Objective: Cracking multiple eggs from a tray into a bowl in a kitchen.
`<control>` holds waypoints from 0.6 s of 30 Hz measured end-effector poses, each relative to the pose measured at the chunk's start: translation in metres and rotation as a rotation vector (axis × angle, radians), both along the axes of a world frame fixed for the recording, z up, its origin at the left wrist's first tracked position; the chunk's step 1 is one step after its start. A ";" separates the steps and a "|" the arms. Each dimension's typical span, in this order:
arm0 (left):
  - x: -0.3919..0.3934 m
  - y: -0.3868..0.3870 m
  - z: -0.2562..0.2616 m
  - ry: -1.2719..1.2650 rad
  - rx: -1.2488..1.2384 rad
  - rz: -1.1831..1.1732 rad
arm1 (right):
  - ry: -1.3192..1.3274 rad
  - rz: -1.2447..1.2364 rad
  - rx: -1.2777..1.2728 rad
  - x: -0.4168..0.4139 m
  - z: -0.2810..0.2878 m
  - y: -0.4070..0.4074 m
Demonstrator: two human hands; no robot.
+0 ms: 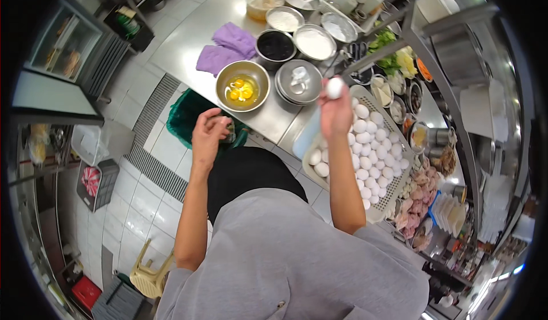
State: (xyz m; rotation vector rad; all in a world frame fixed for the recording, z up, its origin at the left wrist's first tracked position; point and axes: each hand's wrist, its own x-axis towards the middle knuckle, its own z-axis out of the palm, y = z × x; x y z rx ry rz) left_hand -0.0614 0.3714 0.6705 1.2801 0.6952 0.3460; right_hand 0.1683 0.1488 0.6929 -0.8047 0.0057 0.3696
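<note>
In my right hand (336, 116) is a white egg (334, 88), raised at the near edge of a perforated plastic crate (396, 187) full of white eggs (365, 149). My left hand (209, 129) hangs loosely curled above a bin with a green liner (182, 116); I see nothing between its fingers. A metal bowl (221, 99) on the steel counter (184, 59) holds three yolks (240, 89) in clear egg white. Beside it, the top bowl of a metal stack (284, 91) contains something whitish and glossy that I cannot identify.
Purple cloths (231, 48) lie behind the yolk bowl. Bowls of white powder (315, 41) and a pot of dark contents (276, 46) stand further back. Leafy greens (385, 50), raw meat (417, 204) and a metal shelf frame (449, 93) are on the right. A plastic stool (147, 273) stands lower left.
</note>
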 end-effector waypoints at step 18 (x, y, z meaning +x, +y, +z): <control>-0.054 0.001 -0.024 0.112 -0.048 0.129 | -0.048 -0.469 -0.237 0.145 -0.032 -0.061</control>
